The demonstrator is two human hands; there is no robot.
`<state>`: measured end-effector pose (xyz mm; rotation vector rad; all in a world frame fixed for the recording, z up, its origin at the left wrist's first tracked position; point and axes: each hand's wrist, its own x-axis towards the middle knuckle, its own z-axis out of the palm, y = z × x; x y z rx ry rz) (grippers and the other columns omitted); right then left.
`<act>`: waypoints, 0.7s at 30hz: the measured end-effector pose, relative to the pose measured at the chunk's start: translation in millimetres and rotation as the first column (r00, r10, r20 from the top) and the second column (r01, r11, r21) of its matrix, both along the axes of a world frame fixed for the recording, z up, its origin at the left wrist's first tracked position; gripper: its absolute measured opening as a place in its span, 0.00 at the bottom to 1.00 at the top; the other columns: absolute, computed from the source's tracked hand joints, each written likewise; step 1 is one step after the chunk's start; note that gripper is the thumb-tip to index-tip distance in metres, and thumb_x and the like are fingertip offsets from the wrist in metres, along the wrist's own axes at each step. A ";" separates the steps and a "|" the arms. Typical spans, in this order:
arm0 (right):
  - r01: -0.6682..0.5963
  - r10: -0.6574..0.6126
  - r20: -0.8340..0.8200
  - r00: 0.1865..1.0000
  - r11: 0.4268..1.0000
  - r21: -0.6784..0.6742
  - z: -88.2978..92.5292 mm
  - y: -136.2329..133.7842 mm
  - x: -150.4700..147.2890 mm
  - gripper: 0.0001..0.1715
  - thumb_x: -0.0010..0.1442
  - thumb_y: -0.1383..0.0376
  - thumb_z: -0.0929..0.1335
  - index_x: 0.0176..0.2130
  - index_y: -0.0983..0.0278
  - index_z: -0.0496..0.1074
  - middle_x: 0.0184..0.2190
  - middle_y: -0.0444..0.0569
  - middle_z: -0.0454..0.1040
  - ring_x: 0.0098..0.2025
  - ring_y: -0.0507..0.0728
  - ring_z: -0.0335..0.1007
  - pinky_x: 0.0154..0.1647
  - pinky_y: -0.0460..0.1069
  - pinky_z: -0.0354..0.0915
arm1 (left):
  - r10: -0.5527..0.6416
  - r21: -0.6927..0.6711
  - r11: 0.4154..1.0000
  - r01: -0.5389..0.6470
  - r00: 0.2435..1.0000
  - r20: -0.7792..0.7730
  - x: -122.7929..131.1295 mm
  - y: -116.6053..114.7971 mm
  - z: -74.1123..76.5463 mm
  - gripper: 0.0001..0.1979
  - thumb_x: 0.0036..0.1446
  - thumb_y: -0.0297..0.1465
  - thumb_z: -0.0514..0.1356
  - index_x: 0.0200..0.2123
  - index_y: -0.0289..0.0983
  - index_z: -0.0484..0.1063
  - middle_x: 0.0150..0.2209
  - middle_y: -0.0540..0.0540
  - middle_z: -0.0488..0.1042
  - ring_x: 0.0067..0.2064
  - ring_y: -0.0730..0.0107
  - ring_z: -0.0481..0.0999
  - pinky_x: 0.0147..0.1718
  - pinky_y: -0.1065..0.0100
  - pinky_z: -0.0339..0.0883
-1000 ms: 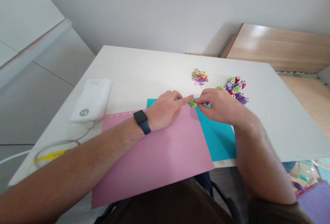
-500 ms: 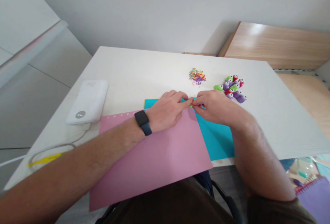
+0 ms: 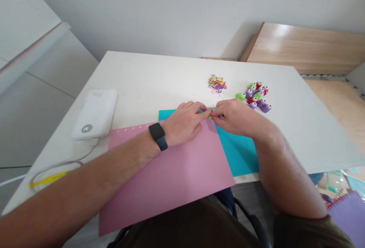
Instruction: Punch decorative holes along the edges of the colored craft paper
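Note:
My left hand (image 3: pixel 186 122), below a dark smartwatch (image 3: pixel 157 132), rests on the upper right part of a pink paper sheet (image 3: pixel 176 179). Its index finger stretches right to my other fingertips, while the other fingers are spread and partly bent. My right hand (image 3: pixel 232 115) is closed in a pinch on a small green piece (image 3: pixel 210 116) at the pink sheet's top right corner. The fingers hide most of that piece. A turquoise sheet (image 3: pixel 239 153) lies beneath the pink one. White dots run along the pink sheet's upper left edge.
Small multicoloured bits (image 3: pixel 217 83) lie in a heap on the white table (image 3: pixel 154 77). To their right sit several green, red and purple pieces with eyes (image 3: pixel 258 95). At left are a white power bank (image 3: pixel 95 113) with a cable and a yellow strap (image 3: pixel 48 179).
The whole view has shifted slightly. Both hands stay at the pink sheet's corner, with the right fingers still pinched on the green piece.

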<state>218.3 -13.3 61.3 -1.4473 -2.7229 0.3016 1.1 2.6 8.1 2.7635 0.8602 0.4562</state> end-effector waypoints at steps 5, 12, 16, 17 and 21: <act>0.051 -0.050 -0.030 0.998 0.998 0.041 3.4 -1.3 -0.4 0.16 0.66 0.66 0.64 0.34 0.64 0.82 0.31 0.51 0.79 0.35 0.57 0.74 0.39 0.50 0.60 | 0.020 -0.011 1.000 -0.019 0.994 0.105 -2.1 1.0 -10.1 0.25 0.65 0.25 0.53 0.64 0.40 0.68 0.56 0.39 0.72 0.53 0.55 0.71 0.55 0.51 0.66; 0.093 -0.086 -0.156 0.984 0.995 0.035 6.0 0.5 5.1 0.13 0.63 0.65 0.68 0.44 0.62 0.82 0.35 0.50 0.80 0.37 0.57 0.74 0.42 0.50 0.63 | 0.073 -0.073 0.995 -0.064 0.989 0.131 -1.5 0.3 -13.1 0.28 0.65 0.27 0.53 0.68 0.37 0.61 0.53 0.38 0.75 0.54 0.53 0.72 0.56 0.50 0.66; 0.103 -0.096 -0.127 0.987 0.994 0.049 -0.7 3.8 5.7 0.17 0.65 0.62 0.69 0.51 0.64 0.79 0.42 0.54 0.79 0.45 0.60 0.74 0.48 0.52 0.65 | 0.079 -0.081 0.994 -0.069 0.989 0.124 -1.4 0.2 -12.1 0.26 0.65 0.27 0.53 0.66 0.35 0.63 0.53 0.38 0.75 0.54 0.53 0.72 0.56 0.50 0.66; 0.096 -0.091 -0.106 0.990 0.995 0.040 -2.4 4.6 6.0 0.17 0.66 0.61 0.69 0.51 0.64 0.79 0.43 0.55 0.78 0.47 0.61 0.74 0.49 0.52 0.65 | 0.081 -0.080 0.994 -0.071 0.989 0.124 -1.5 0.3 -12.1 0.26 0.65 0.27 0.53 0.66 0.35 0.63 0.54 0.38 0.75 0.54 0.53 0.72 0.56 0.50 0.66; 0.103 -0.102 -0.052 0.993 0.995 0.013 -4.3 6.1 9.0 0.16 0.67 0.60 0.67 0.49 0.63 0.80 0.44 0.56 0.77 0.49 0.62 0.74 0.52 0.53 0.65 | 0.088 -0.080 0.994 -0.078 0.988 0.125 -2.2 0.7 -13.0 0.26 0.65 0.28 0.54 0.66 0.35 0.63 0.53 0.37 0.75 0.54 0.53 0.72 0.56 0.50 0.66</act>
